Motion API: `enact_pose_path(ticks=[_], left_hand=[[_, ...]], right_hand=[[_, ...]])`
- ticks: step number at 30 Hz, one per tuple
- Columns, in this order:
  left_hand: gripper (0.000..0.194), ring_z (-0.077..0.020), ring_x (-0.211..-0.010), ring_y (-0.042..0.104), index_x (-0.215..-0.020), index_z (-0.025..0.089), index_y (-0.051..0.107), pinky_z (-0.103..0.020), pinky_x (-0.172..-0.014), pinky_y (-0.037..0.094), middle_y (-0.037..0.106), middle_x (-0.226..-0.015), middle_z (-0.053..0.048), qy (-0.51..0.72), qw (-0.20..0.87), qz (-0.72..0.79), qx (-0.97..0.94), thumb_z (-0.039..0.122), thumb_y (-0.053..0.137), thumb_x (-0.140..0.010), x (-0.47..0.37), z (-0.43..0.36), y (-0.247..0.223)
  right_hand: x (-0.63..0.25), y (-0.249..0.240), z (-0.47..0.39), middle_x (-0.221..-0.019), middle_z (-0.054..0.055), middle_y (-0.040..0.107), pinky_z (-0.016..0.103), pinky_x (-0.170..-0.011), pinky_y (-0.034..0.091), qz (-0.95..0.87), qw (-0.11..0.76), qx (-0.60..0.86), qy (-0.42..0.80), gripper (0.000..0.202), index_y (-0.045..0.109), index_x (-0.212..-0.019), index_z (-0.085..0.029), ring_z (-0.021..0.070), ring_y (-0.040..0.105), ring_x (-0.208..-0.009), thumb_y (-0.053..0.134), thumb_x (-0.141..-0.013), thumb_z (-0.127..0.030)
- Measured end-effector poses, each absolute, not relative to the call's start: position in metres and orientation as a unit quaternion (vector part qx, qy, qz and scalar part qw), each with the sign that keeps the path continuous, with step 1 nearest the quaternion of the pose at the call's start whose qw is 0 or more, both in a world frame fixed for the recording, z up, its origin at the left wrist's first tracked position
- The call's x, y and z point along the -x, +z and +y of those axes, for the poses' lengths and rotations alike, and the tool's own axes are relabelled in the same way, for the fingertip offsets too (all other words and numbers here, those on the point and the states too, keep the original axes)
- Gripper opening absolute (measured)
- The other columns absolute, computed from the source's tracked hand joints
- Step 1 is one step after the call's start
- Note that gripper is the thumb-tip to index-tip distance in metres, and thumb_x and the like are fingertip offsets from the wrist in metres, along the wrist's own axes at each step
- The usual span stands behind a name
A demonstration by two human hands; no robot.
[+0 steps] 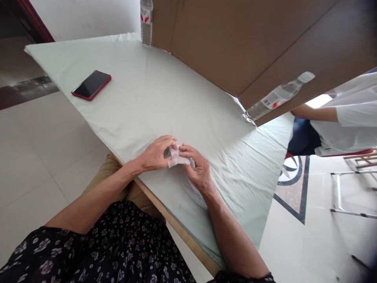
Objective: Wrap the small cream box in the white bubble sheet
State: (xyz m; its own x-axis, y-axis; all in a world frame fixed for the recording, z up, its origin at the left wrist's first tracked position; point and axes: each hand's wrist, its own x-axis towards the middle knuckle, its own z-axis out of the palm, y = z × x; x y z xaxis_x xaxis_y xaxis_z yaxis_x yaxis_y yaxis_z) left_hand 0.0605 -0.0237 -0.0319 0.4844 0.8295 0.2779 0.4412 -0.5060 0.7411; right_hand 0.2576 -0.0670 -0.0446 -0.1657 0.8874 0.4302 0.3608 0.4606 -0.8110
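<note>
A home-like indoor room, its exact kind unclear; around the pale green cloth-covered table lie glossy cream floor tiles; behind its far edge, a plain white wall.
</note>
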Motion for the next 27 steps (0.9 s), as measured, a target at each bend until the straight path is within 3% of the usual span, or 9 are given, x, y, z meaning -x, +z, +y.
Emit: enact_pose_path(ticks=[4,9,14,18,20,23,27], left_hand=[[0.038,-0.0294,-0.141,0.05,-0.118,0.017,0.059,-0.047,-0.116,0.042,0.059,-0.143,-0.019,0.285,0.266,0.336,-0.858,0.025,0.069,-0.082,-0.044,-0.024,-0.033],[0.036,-0.0263,-0.139,0.053,-0.12,0.017,0.058,-0.045,-0.114,0.044,0.058,-0.147,-0.017,0.291,0.227,0.348,-0.862,0.013,0.059,-0.084,-0.051,-0.023,-0.044],[0.025,-0.0197,-0.105,0.067,-0.106,0.019,0.061,-0.033,-0.092,0.053,0.07,-0.117,-0.009,0.343,0.295,0.366,-0.813,0.019,0.059,-0.081,-0.063,-0.017,-0.036],[0.016,-0.0135,-0.067,0.057,-0.085,0.018,0.059,-0.026,-0.062,0.046,0.064,-0.078,0.001,0.306,0.409,0.458,-0.728,0.033,0.063,-0.077,-0.065,-0.013,-0.02],[0.021,-0.0129,-0.061,0.052,-0.077,0.019,0.057,-0.025,-0.057,0.04,0.058,-0.069,0.002,0.276,0.445,0.49,-0.697,0.039,0.058,-0.08,-0.064,-0.01,-0.017],[0.026,-0.0136,-0.059,0.048,-0.069,0.019,0.052,-0.027,-0.056,0.035,0.054,-0.064,0.002,0.24,0.411,0.527,-0.705,0.041,0.051,-0.084,-0.062,-0.007,-0.017],[0.036,-0.0168,-0.068,0.052,-0.071,0.019,0.055,-0.029,-0.062,0.04,0.057,-0.069,-0.001,0.247,0.373,0.507,-0.737,0.05,0.048,-0.089,-0.058,-0.007,-0.016]], right_hand=[[-0.262,-0.046,-0.068,-0.129,0.009,0.072,0.053,-0.113,0.048,-0.746,0.45,0.415,0.264,0.027,0.069,-0.114,-0.029,0.0275,0.06,-0.134,0.064,-0.089,-0.021],[-0.263,-0.053,-0.067,-0.137,0.009,0.068,0.056,-0.117,0.044,-0.774,0.409,0.433,0.216,0.036,0.067,-0.12,-0.029,0.0285,0.056,-0.139,0.063,-0.087,-0.019],[-0.264,-0.046,-0.059,-0.133,0.006,0.071,0.05,-0.115,0.046,-0.74,0.434,0.448,0.251,0.027,0.071,-0.114,-0.03,0.0263,0.06,-0.134,0.06,-0.091,-0.022],[-0.266,-0.03,-0.05,-0.114,0.005,0.077,0.043,-0.099,0.055,-0.632,0.444,0.489,0.405,0.025,0.07,-0.112,-0.027,0.0244,0.072,-0.107,0.066,-0.092,-0.041],[-0.265,-0.028,-0.047,-0.113,0.006,0.076,0.041,-0.094,0.057,-0.582,0.435,0.477,0.494,0.042,0.066,-0.12,-0.026,0.0241,0.072,-0.105,0.071,-0.087,-0.051],[-0.26,-0.034,-0.045,-0.124,0.009,0.073,0.04,-0.097,0.056,-0.552,0.422,0.451,0.56,0.068,0.057,-0.132,-0.026,0.0252,0.069,-0.114,0.082,-0.075,-0.055],[-0.255,-0.047,-0.044,-0.121,0.009,0.073,0.04,-0.097,0.055,-0.545,0.43,0.48,0.536,0.074,0.049,-0.14,-0.026,0.0233,0.07,-0.109,0.078,-0.079,-0.057]])
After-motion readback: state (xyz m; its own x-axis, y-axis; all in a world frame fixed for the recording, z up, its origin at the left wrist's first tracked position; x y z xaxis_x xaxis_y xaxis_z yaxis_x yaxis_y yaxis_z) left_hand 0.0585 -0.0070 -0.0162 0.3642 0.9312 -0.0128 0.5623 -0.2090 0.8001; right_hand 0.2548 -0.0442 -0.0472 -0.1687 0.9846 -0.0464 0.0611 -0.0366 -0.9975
